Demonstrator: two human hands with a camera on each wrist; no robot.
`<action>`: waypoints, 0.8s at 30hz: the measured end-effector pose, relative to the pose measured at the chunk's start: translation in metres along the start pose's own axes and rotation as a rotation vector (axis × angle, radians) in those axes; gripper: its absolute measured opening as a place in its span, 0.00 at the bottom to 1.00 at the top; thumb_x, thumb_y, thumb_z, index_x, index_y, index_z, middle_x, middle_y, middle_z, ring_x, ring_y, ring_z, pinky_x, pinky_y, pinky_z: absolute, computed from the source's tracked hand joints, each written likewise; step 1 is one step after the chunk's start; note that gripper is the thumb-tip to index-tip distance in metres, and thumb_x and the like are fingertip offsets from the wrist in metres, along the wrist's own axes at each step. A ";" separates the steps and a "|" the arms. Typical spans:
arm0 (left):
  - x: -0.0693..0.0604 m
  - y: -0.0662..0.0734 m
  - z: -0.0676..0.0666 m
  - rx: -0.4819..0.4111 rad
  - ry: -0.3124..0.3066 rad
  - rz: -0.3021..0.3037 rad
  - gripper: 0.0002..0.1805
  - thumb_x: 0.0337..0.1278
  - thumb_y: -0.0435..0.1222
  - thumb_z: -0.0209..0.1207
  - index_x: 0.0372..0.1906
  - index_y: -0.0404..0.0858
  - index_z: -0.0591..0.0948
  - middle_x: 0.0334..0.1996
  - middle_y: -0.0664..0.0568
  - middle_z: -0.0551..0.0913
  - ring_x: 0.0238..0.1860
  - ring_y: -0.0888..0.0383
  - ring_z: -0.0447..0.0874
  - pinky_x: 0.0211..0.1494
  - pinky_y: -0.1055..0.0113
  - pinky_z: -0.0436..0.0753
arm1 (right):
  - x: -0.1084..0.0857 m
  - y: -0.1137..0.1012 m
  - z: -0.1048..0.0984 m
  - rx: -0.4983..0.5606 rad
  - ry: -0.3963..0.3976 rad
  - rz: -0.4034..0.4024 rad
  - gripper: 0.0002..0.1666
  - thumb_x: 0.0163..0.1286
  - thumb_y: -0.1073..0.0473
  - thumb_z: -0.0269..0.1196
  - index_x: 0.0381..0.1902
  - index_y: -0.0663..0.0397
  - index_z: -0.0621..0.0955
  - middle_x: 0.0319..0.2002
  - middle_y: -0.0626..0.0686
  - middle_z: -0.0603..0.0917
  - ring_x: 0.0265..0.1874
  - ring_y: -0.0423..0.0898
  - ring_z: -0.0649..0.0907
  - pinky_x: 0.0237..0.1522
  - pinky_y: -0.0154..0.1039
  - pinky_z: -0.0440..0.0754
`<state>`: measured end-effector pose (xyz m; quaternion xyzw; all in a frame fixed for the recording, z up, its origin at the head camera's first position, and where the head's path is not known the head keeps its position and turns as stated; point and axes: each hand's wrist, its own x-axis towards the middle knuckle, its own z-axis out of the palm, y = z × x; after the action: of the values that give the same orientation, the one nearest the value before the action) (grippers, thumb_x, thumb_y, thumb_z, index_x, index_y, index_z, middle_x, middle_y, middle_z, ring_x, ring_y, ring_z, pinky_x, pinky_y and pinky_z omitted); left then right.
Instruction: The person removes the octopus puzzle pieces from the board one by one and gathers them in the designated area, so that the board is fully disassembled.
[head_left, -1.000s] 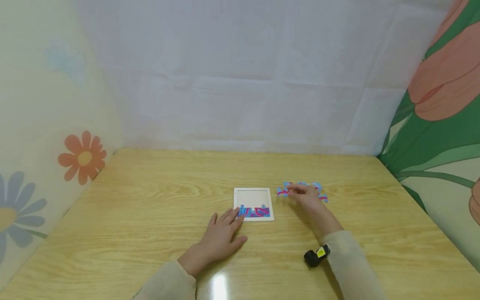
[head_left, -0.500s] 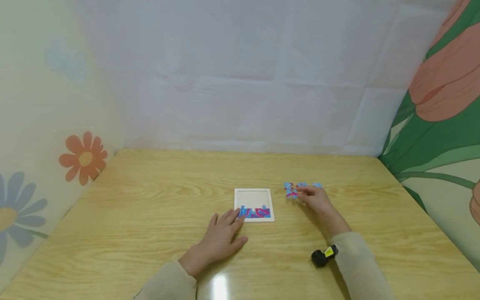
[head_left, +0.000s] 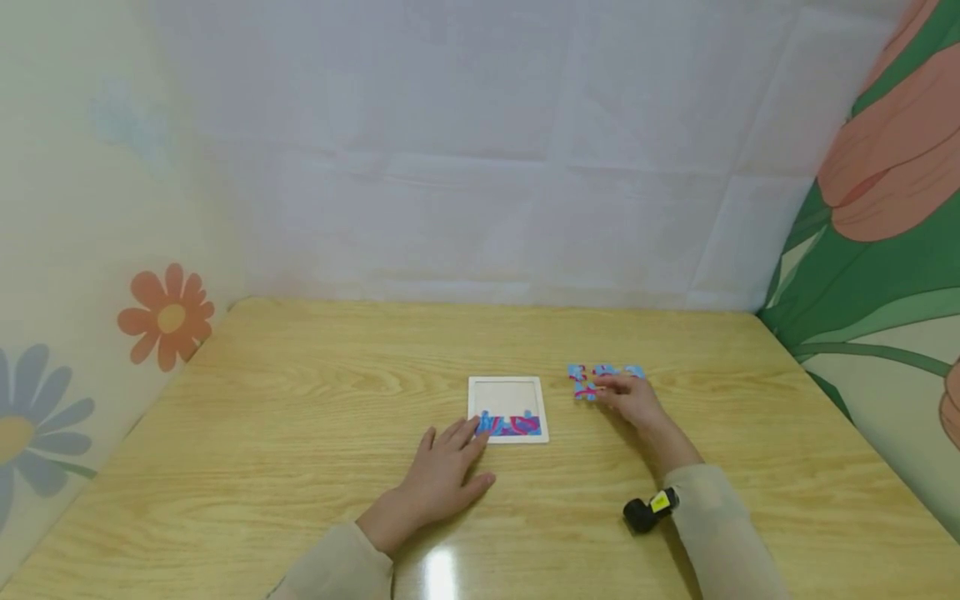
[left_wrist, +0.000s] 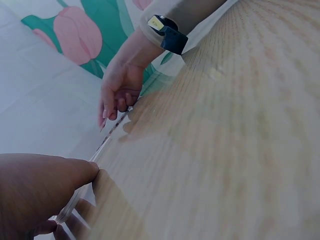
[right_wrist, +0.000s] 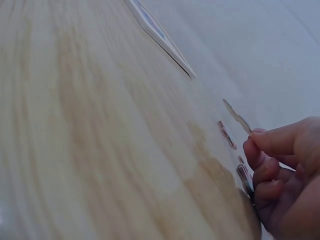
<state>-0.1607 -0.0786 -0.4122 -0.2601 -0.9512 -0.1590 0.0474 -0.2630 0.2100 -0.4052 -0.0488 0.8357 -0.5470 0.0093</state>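
Note:
A square white puzzle frame (head_left: 507, 381) lies on the table with a strip of joined blue, pink and purple puzzle pieces (head_left: 517, 426) along its near side. My left hand (head_left: 444, 477) rests with extended fingers at the frame's near left corner, its fingertips touching the rim. To the right of the frame, my right hand (head_left: 636, 403) pinches a thin puzzle piece (right_wrist: 236, 116) between thumb and finger, raised off the table in the right wrist view. Several loose blue and pink pieces (head_left: 577, 372) lie beyond and beneath that hand, which hides some of them.
The wood-grain table (head_left: 337, 358) extends on both sides. A white cloth (head_left: 480, 167) hangs behind it, with flower-patterned panels (head_left: 885, 200) at the sides. A black wrist camera (head_left: 647, 512) sits by the right sleeve.
My right hand has shifted to the right over the loose pieces, then nearly stopped. The piece at its fingertips moved right with it and turned slightly. My left hand and the frame stay put.

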 end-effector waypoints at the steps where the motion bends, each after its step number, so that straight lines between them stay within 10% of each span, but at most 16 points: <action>1: 0.000 0.000 0.000 -0.001 0.000 -0.001 0.31 0.53 0.49 0.51 0.58 0.34 0.66 0.60 0.42 0.59 0.60 0.44 0.54 0.55 0.41 0.50 | 0.001 0.001 0.000 -0.016 0.006 -0.011 0.15 0.55 0.70 0.59 0.41 0.74 0.75 0.25 0.49 0.71 0.17 0.37 0.66 0.18 0.28 0.65; 19: 0.000 0.000 0.000 0.004 0.007 0.005 0.31 0.53 0.49 0.51 0.58 0.34 0.67 0.60 0.41 0.60 0.59 0.44 0.56 0.54 0.40 0.51 | 0.003 0.004 0.006 -0.061 0.036 -0.010 0.15 0.53 0.71 0.61 0.39 0.74 0.76 0.25 0.54 0.78 0.19 0.36 0.70 0.19 0.27 0.67; 24: 0.000 0.000 0.000 0.002 0.005 0.002 0.31 0.53 0.49 0.51 0.58 0.34 0.66 0.60 0.41 0.60 0.60 0.44 0.55 0.54 0.41 0.51 | 0.018 0.032 0.006 -0.014 0.019 -0.107 0.12 0.51 0.63 0.64 0.36 0.61 0.81 0.22 0.51 0.77 0.16 0.38 0.70 0.17 0.30 0.67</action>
<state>-0.1603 -0.0786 -0.4121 -0.2608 -0.9509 -0.1585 0.0502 -0.2828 0.2156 -0.4358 -0.0881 0.8358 -0.5411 -0.0283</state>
